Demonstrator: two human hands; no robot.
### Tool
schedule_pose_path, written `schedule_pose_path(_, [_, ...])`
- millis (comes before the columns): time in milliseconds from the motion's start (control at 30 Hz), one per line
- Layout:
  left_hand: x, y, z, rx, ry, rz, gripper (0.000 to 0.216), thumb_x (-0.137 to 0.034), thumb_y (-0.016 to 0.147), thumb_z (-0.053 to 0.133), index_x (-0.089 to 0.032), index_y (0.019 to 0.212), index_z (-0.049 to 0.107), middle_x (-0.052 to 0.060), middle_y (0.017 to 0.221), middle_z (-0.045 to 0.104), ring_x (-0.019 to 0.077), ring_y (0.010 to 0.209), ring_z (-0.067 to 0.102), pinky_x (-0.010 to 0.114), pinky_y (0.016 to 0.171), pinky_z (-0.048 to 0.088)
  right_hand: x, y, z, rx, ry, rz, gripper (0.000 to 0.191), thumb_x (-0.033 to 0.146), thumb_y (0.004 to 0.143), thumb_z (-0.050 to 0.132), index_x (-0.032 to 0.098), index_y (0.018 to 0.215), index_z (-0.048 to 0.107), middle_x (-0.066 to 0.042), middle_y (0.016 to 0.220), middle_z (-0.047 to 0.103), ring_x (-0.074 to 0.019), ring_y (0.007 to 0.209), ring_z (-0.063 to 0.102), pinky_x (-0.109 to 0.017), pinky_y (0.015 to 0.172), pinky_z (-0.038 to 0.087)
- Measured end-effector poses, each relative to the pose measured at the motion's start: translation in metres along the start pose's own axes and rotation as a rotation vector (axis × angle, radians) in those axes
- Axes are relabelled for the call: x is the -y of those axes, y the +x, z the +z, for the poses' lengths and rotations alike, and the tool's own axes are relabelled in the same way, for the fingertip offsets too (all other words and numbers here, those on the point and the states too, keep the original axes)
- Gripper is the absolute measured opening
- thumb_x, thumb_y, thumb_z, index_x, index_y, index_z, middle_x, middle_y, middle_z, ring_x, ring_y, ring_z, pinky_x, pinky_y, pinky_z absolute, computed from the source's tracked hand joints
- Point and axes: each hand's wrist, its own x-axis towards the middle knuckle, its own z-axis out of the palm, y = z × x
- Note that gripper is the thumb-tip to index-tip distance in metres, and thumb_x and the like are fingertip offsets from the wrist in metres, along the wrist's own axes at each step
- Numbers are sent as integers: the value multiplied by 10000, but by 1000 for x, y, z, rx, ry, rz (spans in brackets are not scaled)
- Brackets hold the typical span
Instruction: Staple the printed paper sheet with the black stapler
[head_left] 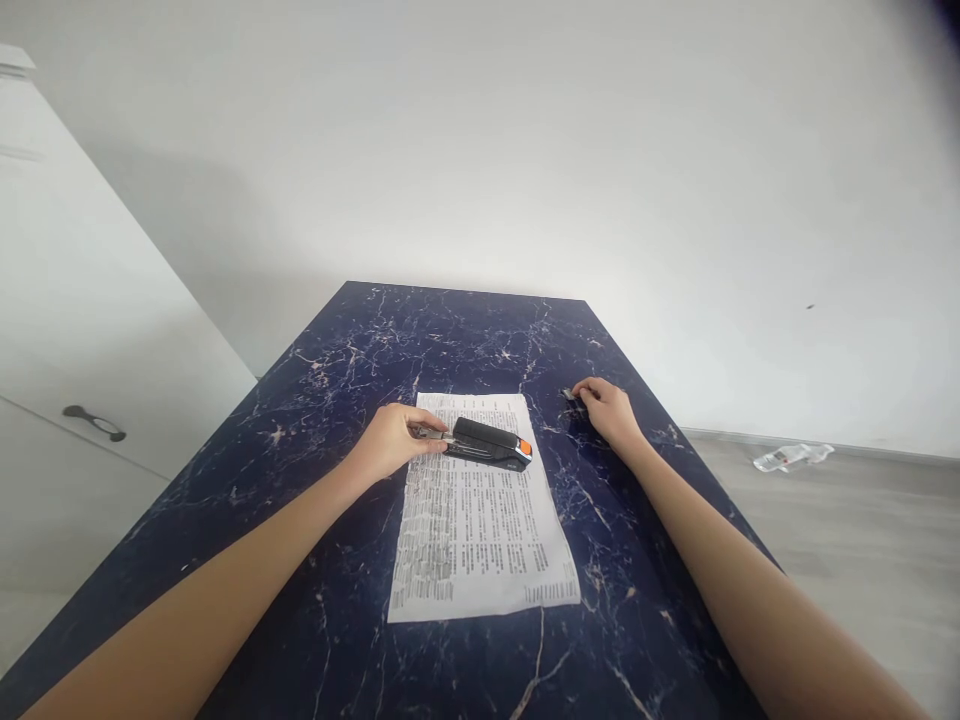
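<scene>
Stapler [484, 440] over a printed sheet [495, 530], dark surface [465, 335] beneath.
From the near left, my left hand [396, 437] pinches the stapler's left end; at right, my right hand [609, 415] bends its fingers to a small object [568, 394], grip unclear.

The dark blue marble-patterned table [465, 335] stands before the white wall [480, 140]. On it lies the white printed paper [491, 530], with the long black stapler [489, 438] over its far half and the left hand [394, 440] at the stapler's left end. Right of the paper is the right hand [609, 412], at a small silvery piece [568, 394]. The white cabinet [90, 260] stands at the table's left; on the grey floor [825, 540], at right, I see the clear plastic wrapper [791, 458].
</scene>
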Motion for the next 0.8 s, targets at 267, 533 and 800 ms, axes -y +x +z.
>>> schedule_pose_path(267, [3, -2, -19, 152, 13, 145, 212, -344, 831, 802, -317, 1039, 838, 58, 1111, 805, 250, 960, 764, 397, 869, 619, 4, -1, -3, -27, -4, -9, 250, 292, 848, 473, 216, 828, 710, -65, 847, 717, -235, 763, 619, -351, 744, 447])
schedule_pose_path(533, [16, -1, -47, 365, -9, 229, 365, -202, 973, 578, -420, 1188, 777, -24, 1329, 728, 207, 1194, 712, 420, 1066, 562, 96, -53, -9, 58, 248, -330, 274, 425, 1022, 495, 231, 967, 680, -77, 963, 718, -245, 873, 659, -371, 801, 517])
schedule_pose_path(800, [27, 4, -42, 204, -23, 237, 174, -318, 903, 706, -348, 1004, 844, 16, 1080, 816, 227, 991, 781, 387, 958, 630, 146, -92, 21, 384, 353, -428, 301, 364, 948, 700, 272, 1232, 663, -53, 1142, 743, -236, 977, 710, -403, 858, 586])
